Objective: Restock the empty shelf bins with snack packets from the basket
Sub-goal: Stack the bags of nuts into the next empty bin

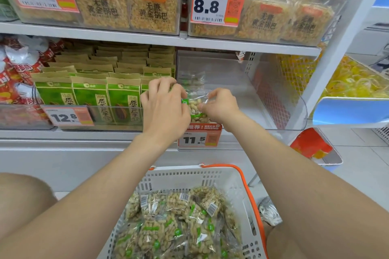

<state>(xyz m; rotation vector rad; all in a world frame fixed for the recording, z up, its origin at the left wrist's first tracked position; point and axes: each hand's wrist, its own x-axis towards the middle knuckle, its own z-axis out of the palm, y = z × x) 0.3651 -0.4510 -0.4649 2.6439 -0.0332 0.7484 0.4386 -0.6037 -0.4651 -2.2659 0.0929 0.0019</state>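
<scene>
Clear plastic forms the shelf bin (248, 99) on the middle shelf, and both hands meet at its front left corner, holding one snack packet (196, 109) between them. The packet is transparent with green print and pale peanuts inside, and it stands roughly upright just above the bin's front edge, right over the orange price tag (200, 137) marked 11.5. The left hand (166, 105) curls its fingers over the packet's upper left edge, while the right hand (219, 105) pinches the crinkled film on the right side between thumb and fingertips. Further back in the same bin a pale shape with green shows through the plastic (I cannot tell whether it is a second packet or a reflection). Most of the bin's floor lies bare to the right of the hands. Just beside it on the left, rows of green sunflower seed bags (90, 94) stand packed in their own bin. Rice cracker packs (153, 10) fill the shelf above. Below, between the forearms, a white basket (181, 174) with an orange handle (250, 191) holds a heap of the same peanut packets (179, 223), several with barcode stickers facing up.
</scene>
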